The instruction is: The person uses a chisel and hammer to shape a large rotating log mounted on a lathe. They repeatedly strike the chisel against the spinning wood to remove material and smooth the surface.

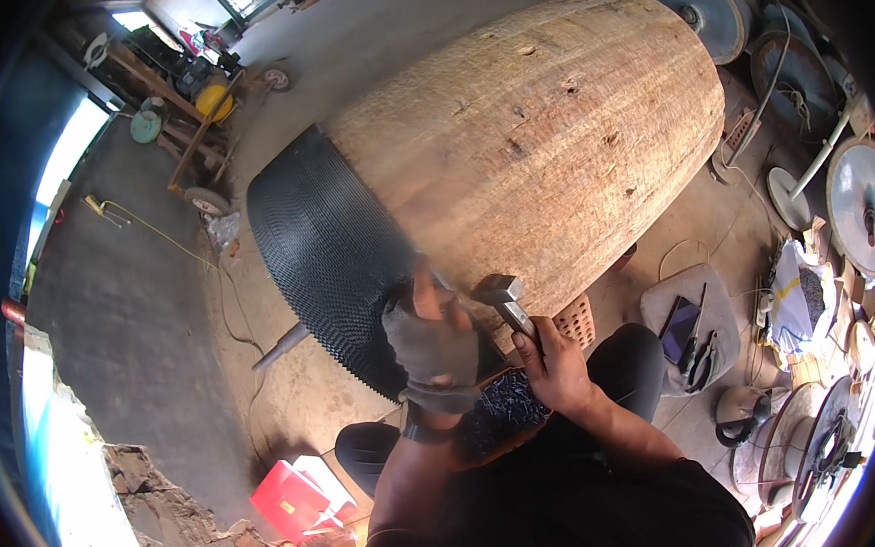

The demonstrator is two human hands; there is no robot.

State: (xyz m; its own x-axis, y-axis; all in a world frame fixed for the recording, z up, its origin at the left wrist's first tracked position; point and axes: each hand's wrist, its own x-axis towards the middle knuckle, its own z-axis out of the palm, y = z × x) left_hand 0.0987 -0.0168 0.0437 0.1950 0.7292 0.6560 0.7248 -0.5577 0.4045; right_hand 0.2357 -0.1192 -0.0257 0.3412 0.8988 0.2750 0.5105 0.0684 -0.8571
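A large wooden roller lies before me, its left end wrapped in a dark band of toothed metal. At the band's right edge is my left hand, in a grey fingerless glove, blurred, with fingers raised beside the wood; whether it pinches something small cannot be told. My bare right hand grips the handle of a metal hammer, whose head is close to the wood, just right of my left hand. In my lap, under both hands, sits a container of many small dark metal pieces.
To the right, a stool bears a phone and pliers. A perforated brick is near the roller's underside. Metal discs and spools line the right side. A red box lies lower left; a cable crosses the left floor.
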